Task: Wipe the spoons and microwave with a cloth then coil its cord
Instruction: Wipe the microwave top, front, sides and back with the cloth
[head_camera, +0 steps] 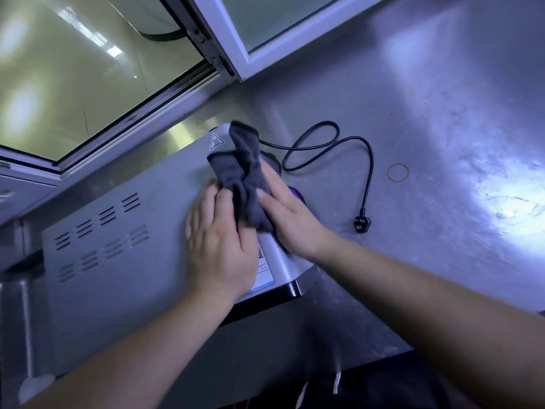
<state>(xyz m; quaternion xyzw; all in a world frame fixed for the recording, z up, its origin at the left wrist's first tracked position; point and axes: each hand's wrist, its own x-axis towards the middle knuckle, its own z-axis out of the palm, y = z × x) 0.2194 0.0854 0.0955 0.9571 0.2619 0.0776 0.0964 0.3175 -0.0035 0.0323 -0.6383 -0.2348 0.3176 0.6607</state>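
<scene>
Cloth sits bunched on microwave top; left hand and right hand both grasp it; cord lies uncoiled alongside.

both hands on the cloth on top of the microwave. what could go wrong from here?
1. The cloth is bunched between left hand and right hand, so little of it meets the microwave top; patches may stay unwiped.
2. The loose cord lies just past the cloth; a wide stroke could snag it and drag the plug along the counter.
</scene>
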